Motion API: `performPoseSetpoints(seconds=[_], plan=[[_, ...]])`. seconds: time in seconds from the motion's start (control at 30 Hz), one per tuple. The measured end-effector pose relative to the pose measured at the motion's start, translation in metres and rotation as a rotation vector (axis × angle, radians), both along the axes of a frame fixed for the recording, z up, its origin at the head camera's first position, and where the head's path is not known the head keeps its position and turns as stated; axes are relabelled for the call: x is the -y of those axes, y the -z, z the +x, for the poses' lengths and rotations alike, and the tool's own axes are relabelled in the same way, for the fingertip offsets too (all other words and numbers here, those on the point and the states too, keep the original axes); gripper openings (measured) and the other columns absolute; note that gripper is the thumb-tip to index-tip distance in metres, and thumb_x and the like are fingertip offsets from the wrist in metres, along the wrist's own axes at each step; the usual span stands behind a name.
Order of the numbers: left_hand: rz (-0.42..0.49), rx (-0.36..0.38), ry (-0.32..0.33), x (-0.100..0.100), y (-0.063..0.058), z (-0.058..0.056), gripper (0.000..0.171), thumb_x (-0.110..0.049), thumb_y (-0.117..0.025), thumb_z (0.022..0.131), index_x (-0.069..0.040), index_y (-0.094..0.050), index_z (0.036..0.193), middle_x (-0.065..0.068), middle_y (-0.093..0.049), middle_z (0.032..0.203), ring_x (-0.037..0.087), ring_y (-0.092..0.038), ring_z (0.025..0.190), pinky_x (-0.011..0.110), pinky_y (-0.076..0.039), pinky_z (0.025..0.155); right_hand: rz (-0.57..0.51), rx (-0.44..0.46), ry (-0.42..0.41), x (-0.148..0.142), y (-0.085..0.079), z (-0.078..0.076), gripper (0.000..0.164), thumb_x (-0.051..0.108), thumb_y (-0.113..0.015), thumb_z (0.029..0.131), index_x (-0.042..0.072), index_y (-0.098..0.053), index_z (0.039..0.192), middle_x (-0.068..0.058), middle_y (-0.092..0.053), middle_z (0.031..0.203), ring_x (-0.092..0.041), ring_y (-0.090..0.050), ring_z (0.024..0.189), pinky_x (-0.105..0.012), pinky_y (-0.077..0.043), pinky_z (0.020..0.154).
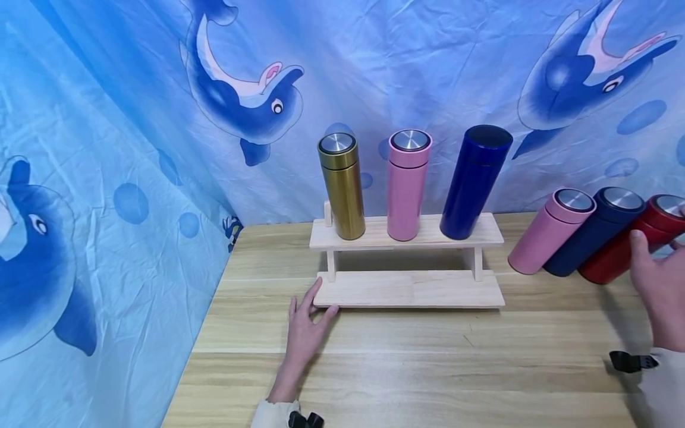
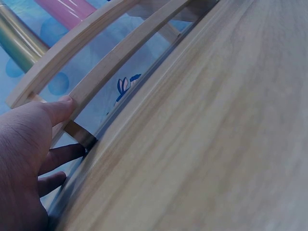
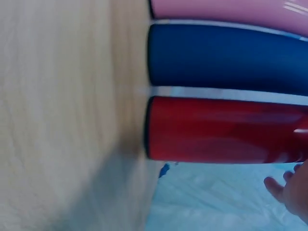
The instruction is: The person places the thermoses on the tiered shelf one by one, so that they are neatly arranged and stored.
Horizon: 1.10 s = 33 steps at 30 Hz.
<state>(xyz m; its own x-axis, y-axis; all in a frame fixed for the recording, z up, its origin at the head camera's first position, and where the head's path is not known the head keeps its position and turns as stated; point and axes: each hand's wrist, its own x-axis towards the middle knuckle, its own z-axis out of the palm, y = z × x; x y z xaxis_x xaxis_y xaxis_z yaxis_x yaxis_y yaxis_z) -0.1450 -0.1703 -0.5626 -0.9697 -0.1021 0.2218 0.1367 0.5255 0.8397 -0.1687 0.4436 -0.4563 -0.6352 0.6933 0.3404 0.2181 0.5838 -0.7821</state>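
My left hand [image 1: 307, 333] grips the left end of the lower board of a two-tier wooden rack [image 1: 412, 289], thumb on its front edge; the left wrist view shows the thumb [image 2: 60, 109] against the wood. On the upper board stand a gold thermos bottle [image 1: 343, 190], a pink one [image 1: 408, 190] and a glossy blue one [image 1: 473, 187]. My right hand [image 1: 663, 285] is beside a red thermos bottle [image 1: 621, 249], fingers spread around its near side. In the right wrist view those fingers [image 3: 275, 188] show just past the red bottle's side.
A dark blue bottle [image 1: 588, 238] and another pink bottle [image 1: 551, 232] stand in a row left of the red one on the wooden table [image 1: 407, 368]. A blue dolphin-print curtain [image 1: 374, 71] hangs behind and along the left side.
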Motion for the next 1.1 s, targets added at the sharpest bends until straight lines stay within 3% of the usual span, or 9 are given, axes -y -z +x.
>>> performPoseSetpoints(seconds=[0.17,0.3,0.43,0.53,0.8,0.9,1.03,1.1], plan=[[-0.010,-0.029,-0.004,-0.001,0.001,0.000,0.076,-0.041,-0.086,0.098,-0.028,-0.054,0.166,0.027,-0.075,0.134,0.049,-0.075,0.120,0.065,-0.010,0.138,-0.004,-0.027,-0.034,-0.009,0.014,-0.007,0.069,0.033,-0.050,0.117,0.035,-0.014,0.175,-0.004,-0.024,0.183,-0.028,-0.026,0.169,-0.038,-0.024,0.135],[-0.009,-0.054,-0.003,-0.001,0.003,0.000,0.075,-0.047,-0.084,0.098,-0.033,-0.054,0.166,0.027,-0.074,0.135,0.052,-0.074,0.120,0.068,-0.011,0.136,0.031,-0.059,-0.057,-0.016,0.023,-0.010,0.070,0.033,-0.054,0.116,0.036,-0.015,0.175,-0.005,-0.028,0.182,-0.028,-0.029,0.168,-0.034,-0.024,0.135],[-0.022,-0.063,-0.008,0.000,0.007,-0.001,0.074,-0.049,-0.084,0.098,-0.037,-0.053,0.165,0.022,-0.073,0.141,0.048,-0.076,0.118,0.064,-0.010,0.138,0.033,-0.061,-0.070,-0.019,0.025,-0.009,0.070,0.035,-0.053,0.116,0.035,-0.016,0.175,-0.005,-0.028,0.181,-0.029,-0.030,0.168,-0.034,-0.025,0.134],[-0.028,-0.063,-0.005,0.001,0.008,-0.002,0.075,-0.047,-0.084,0.098,-0.037,-0.053,0.165,0.020,-0.071,0.144,0.046,-0.077,0.117,0.060,-0.010,0.139,0.020,-0.059,-0.052,-0.019,0.026,-0.008,0.070,0.037,-0.053,0.116,0.034,-0.016,0.175,-0.006,-0.029,0.181,-0.027,-0.031,0.167,-0.034,-0.025,0.135],[-0.003,0.000,0.010,0.001,-0.001,0.000,0.077,-0.037,-0.087,0.098,-0.028,-0.053,0.166,0.024,-0.072,0.141,0.048,-0.075,0.122,0.065,-0.005,0.138,0.021,-0.062,-0.010,-0.013,0.024,-0.008,0.068,0.038,-0.053,0.116,0.031,-0.019,0.174,-0.009,-0.033,0.178,-0.026,-0.035,0.165,-0.030,-0.026,0.135],[-0.017,-0.022,0.008,0.001,0.000,-0.001,0.076,-0.037,-0.086,0.098,-0.028,-0.053,0.166,0.024,-0.071,0.142,0.047,-0.076,0.119,0.064,-0.008,0.138,-0.014,-0.040,0.020,-0.009,0.023,-0.007,0.067,0.041,-0.051,0.116,0.033,-0.019,0.174,-0.006,-0.032,0.179,-0.026,-0.034,0.166,-0.031,-0.027,0.135],[-0.032,-0.059,-0.003,0.001,0.007,-0.002,0.076,-0.044,-0.086,0.097,-0.036,-0.053,0.166,0.021,-0.072,0.142,0.043,-0.078,0.117,0.053,-0.010,0.140,-0.052,-0.008,0.035,-0.005,0.024,-0.002,0.066,0.044,-0.049,0.116,0.033,-0.019,0.175,-0.006,-0.030,0.180,-0.030,-0.033,0.166,-0.037,-0.028,0.135],[-0.030,-0.042,-0.001,0.001,0.008,-0.003,0.077,-0.043,-0.086,0.098,-0.038,-0.052,0.166,0.019,-0.071,0.145,0.043,-0.077,0.118,0.051,-0.008,0.140,-0.055,0.018,0.042,-0.003,0.025,0.003,0.067,0.045,-0.048,0.116,0.033,-0.018,0.175,-0.006,-0.029,0.181,-0.032,-0.033,0.167,-0.039,-0.028,0.136]])
